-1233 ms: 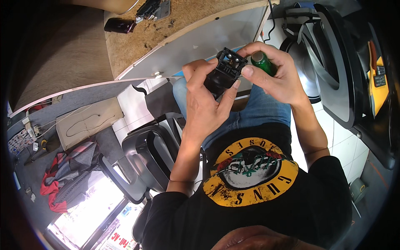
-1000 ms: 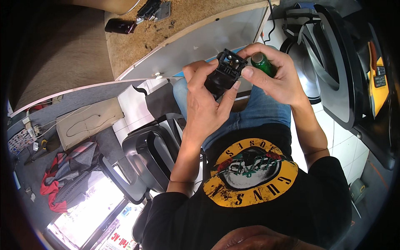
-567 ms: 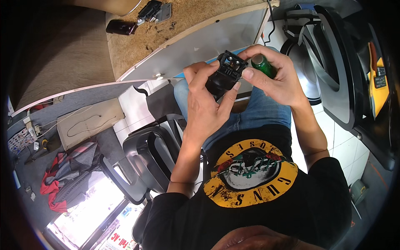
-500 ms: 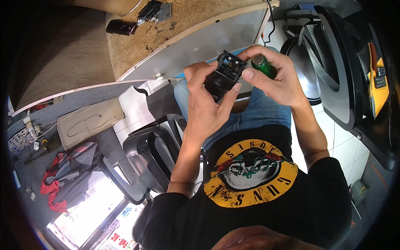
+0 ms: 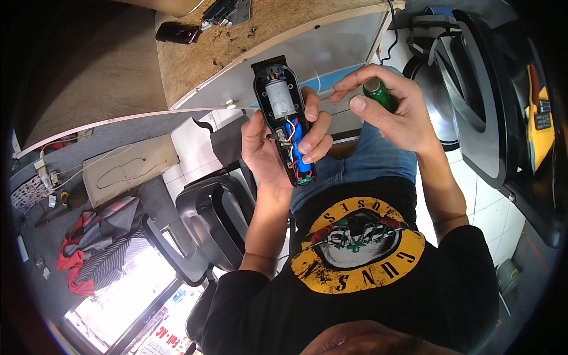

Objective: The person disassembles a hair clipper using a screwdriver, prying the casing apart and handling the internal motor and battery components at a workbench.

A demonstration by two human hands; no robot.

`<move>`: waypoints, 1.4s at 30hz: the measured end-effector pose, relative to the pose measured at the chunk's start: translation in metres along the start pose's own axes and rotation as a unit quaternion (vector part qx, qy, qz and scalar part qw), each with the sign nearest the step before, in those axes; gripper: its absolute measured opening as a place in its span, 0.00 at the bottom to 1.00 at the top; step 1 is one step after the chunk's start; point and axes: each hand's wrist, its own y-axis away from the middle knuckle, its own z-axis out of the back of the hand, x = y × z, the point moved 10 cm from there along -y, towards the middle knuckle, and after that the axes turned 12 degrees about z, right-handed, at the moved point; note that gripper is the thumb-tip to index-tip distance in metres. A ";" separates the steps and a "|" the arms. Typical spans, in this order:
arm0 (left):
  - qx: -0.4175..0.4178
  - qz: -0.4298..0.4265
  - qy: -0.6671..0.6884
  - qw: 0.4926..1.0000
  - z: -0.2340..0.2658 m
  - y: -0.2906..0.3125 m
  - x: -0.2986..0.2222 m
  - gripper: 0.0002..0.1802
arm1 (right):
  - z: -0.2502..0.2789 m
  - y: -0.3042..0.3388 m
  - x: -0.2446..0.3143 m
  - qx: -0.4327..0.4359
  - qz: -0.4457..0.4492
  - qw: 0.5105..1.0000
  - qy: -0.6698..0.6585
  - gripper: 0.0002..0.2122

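Observation:
My left hand [image 5: 264,158] is wrapped round a black hair clipper [image 5: 260,89] with its casing open. Inside it show a silver motor [image 5: 280,98], a blue cylindrical battery [image 5: 298,145] and thin red and white wires. A dark blade end points away from me, and my left fingertips rest over the battery's side. To the right, my right hand [image 5: 409,121] is curled round a green cylindrical handle [image 5: 383,97] with a flat pale end; its other end is hidden in the palm. That hand's thumb and forefinger point toward the clipper without touching it.
Beyond my hands, a worn brown bench top [image 5: 195,65] holds a dark red clipper-like body [image 5: 177,33], black parts [image 5: 220,13] and small screws. Black chairs stand at the left [image 5: 216,216] and right [image 5: 491,100]. Crumpled cloth [image 5: 103,236] lies at the far left.
My left hand has turned the clipper so its open inside faces up and its blade end points away. My right hand has drawn slightly right, off the clipper, still holding the green handle.

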 end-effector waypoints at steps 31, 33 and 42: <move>0.005 0.010 0.028 1.000 0.006 0.002 -0.003 0.38 | 0.001 0.000 -0.005 0.011 -0.011 0.999 0.044 0.12; 0.004 0.009 0.027 1.000 0.006 0.002 -0.003 0.39 | 0.000 -0.001 -0.004 0.015 -0.017 0.999 0.046 0.12; 0.066 0.034 0.041 0.996 -0.001 0.000 -0.002 0.41 | -0.001 -0.001 -0.008 0.009 -0.014 0.999 0.034 0.12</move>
